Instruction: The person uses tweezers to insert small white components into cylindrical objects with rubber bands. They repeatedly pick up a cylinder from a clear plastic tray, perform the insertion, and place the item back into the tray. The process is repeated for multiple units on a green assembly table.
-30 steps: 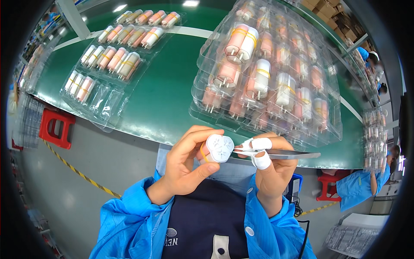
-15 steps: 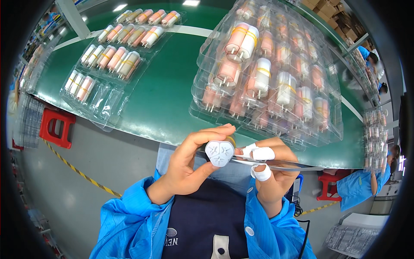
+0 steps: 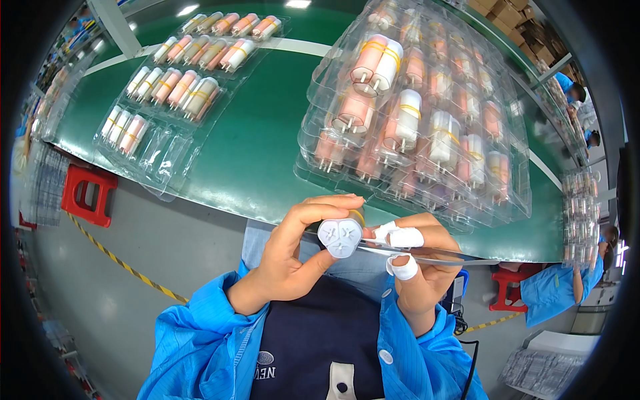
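Observation:
My left hand is closed around a bundle of three capped cylinders, its pale three-lobed end turned up toward me. A strip of yellow band shows at the bundle's far side. Tweezers are pinched in my right hand, their tips at the right edge of the bundle's end. White tape wraps several of my right fingers. Beyond, on the green table, stands a stack of clear plastic trays filled with pink and white banded bundles. To the left lies a clear tray of similar bundles, some of its slots bare.
A red stool stands on the grey floor at the left, near a yellow-black floor line. Another red stool is at the right, beside a person in a blue sleeve. More stacked trays sit at the far right.
Hardly anything differs. The bundle and the tweezers stay nearly where they were, with both hands in the same grip; the view has shifted very slightly.

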Tool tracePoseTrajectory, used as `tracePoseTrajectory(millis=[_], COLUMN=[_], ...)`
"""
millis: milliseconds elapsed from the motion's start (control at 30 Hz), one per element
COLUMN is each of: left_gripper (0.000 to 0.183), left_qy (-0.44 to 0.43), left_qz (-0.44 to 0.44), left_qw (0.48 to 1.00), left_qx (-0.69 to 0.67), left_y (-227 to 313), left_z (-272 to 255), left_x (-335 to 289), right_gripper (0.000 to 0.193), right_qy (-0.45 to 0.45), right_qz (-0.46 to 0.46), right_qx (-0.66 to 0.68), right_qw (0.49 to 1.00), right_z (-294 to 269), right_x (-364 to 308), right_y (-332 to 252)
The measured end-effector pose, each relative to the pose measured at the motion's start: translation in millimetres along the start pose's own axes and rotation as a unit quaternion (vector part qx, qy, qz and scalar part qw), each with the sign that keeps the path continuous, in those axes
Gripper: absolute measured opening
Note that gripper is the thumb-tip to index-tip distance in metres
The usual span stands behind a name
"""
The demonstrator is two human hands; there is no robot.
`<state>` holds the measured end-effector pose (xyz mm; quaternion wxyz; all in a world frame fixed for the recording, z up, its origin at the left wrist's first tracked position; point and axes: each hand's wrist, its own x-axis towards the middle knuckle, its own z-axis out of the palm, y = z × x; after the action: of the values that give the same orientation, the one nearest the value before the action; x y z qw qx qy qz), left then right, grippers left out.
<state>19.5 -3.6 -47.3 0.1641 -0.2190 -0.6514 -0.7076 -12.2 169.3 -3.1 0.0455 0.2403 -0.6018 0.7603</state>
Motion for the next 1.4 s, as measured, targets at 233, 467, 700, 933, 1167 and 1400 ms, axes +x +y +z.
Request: tracePoseTrajectory(millis=[233,467,700,933,1167,1400], left_gripper=[0.037,0.039,0.048,0.070,0.036,0.045], left_qy=[0.006,-0.007,-0.016,0.044,-0.021,-0.051], left_qz=[0.001,0.013,0.094,0.070,0.180,0.131], left_qw=[1.000,0.997,0.960,0.951,0.873,0.721], left_qx=[0.009,0.081,0.262,0.297,0.453,0.679], left_y=[0.3,1.3,12.8,72.8,79.9,37.3], left_z=[2.3,3.6,1.8,-24.1,-5.9,21.1], left_x=[1.2,1.3,8.1,37.7,177.4,196.3], right_gripper=[0.022,0.023,0.020,0.028,0.026,0.026], right_qy=[-0.008,-0.001,0.018,0.276,0.394,0.395], right_qz=[-0.022,-0.014,-0.049,-0.289,-0.148,-0.132], right_qx=[0.018,0.030,-0.027,-0.056,0.101,0.080], right_qw=[1.000,0.999,0.998,0.915,0.902,0.906], right_z=[-2.6,-8.5,-23.8,-107.4,-197.2,-188.8], right_x=[1.8,-0.9,-4.7,4.9,-4.2,-4.0], right_y=[2.5,3.5,-1.4,-16.9,41.1,35.7])
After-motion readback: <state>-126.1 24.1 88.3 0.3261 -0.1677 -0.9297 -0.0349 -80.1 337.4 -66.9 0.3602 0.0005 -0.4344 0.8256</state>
